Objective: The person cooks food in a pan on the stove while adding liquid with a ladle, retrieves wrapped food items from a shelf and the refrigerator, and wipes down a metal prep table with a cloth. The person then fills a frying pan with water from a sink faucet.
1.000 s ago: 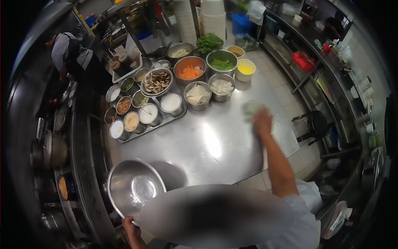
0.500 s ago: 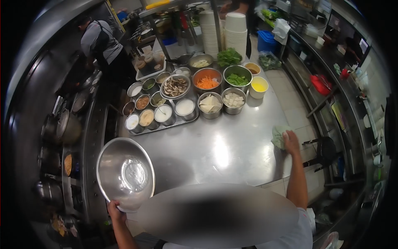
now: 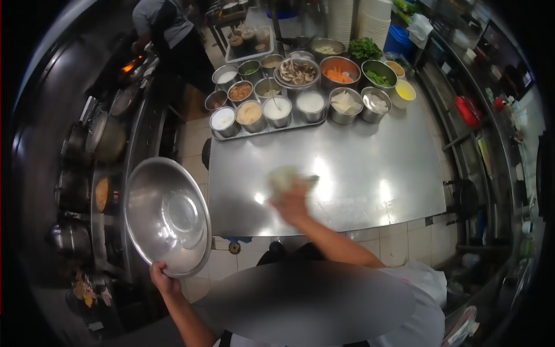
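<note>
My left hand (image 3: 166, 279) grips the rim of a large steel mixing bowl (image 3: 153, 202), which is tilted beside the left edge of the table. The bowl's inside faces me and holds no food; its bottom looks shiny. On the steel table (image 3: 370, 173), my right hand (image 3: 291, 201) presses a pale green cloth (image 3: 284, 178) near the middle of the surface. Hand and cloth are smeared by motion, and the fingers partly cover the cloth.
A metal tray (image 3: 269, 132) at the table's back holds several cups of seasonings. Beside it stand bowls of mushrooms (image 3: 298, 72), carrot strips (image 3: 336, 75), cut greens (image 3: 378, 79) and white blocks (image 3: 347, 103). A person (image 3: 165, 26) works by a flame (image 3: 133, 65) at the back left.
My right hand has swept the cloth from the table's right edge to its middle. The bowl in my left hand has shifted slightly up and left. My view has also turned.
</note>
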A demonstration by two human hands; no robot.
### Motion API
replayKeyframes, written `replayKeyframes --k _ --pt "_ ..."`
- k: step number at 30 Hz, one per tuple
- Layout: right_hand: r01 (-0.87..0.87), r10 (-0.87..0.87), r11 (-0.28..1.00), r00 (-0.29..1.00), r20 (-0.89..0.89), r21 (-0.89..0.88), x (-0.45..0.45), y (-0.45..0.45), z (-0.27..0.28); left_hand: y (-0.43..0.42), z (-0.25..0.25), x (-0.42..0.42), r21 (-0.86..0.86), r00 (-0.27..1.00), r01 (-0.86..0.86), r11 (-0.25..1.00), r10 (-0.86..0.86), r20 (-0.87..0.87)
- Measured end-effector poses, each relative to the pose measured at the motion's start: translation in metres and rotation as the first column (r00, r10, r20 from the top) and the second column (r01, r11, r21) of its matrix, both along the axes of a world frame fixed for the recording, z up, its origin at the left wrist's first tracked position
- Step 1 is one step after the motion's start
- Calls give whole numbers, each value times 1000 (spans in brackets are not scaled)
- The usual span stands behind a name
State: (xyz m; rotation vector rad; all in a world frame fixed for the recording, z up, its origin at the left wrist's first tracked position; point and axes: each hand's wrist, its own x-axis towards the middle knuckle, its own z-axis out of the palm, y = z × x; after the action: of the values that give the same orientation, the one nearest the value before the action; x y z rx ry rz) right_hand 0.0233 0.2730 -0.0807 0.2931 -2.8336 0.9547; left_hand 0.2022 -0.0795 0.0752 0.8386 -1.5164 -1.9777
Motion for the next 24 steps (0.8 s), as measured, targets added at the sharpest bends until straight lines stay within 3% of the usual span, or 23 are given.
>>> replayKeyframes --k 1,2,4,5,7,9,10,12,13,14,15,16,17,18,19,20,21,24 --pt "-195 198 980 977 78 -44 7 -48 27 0 3 -10 20 1000 -26 999 26 -5" --pt "-336 337 941 942 -11 24 15 -92 31 -1 6 -21 39 999 -52 998 53 -11" --pt "-453 459 878 889 -2 158 42 -158 30 -2 10 -40 47 999 37 998 -37 10" --pt "-456 462 875 887 -1 164 41 -158 17 -6 11 -47 40 994 109 993 -110 27" --pt "-437 440 894 898 -13 104 47 -154 -6 -52 -37 -53 -18 993 92 996 -90 70" --pt "-465 468 882 883 -33 78 53 -87 12 -49 -57 -72 -56 993 75 996 -70 98" --pt "-415 402 907 902 155 66 55 -45 34 -32 -49 -80 -74 983 139 987 -129 130" --pt "-164 164 978 986 8 132 76 61 9 -6 -53 -94 -53 947 275 960 -261 188" --pt "-11 7 990 1000 30 137 86 116 10 3 -62 -100 -16 924 333 943 -323 207" --pt "201 -225 938 973 52 284 95 172 0 30 -55 -105 87 934 264 961 -277 226" --pt "300 -295 794 951 -95 529 100 240 -24 24 -95 -113 144 873 348 926 -376 311" --pt "354 -447 635 893 -47 686 102 328 -70 38 -107 -115 1 847 402 916 -372 378" --pt "31 -202 660 969 139 750 107 403 -82 55 -109 -119 40 836 406 913 -389 388" --pt "403 -440 757 896 -54 515 102 437 -81 78 -89 -122 47 817 377 925 -357 452" --pt "695 -687 697 718 -115 176 86 465 -68 94 -82 -124 87 802 431 898 -426 418" --pt "677 -642 699 736 -214 232 72 477 -48 105 -87 -129 102 786 475 874 -474 398" --pt "716 -717 695 686 -121 -60 66 419 12 120 -65 -128 149 805 448 881 -471 361" --pt "634 -626 771 772 -108 67 34 407 11 141 -74 -135 217 750 512 831 -556 359"
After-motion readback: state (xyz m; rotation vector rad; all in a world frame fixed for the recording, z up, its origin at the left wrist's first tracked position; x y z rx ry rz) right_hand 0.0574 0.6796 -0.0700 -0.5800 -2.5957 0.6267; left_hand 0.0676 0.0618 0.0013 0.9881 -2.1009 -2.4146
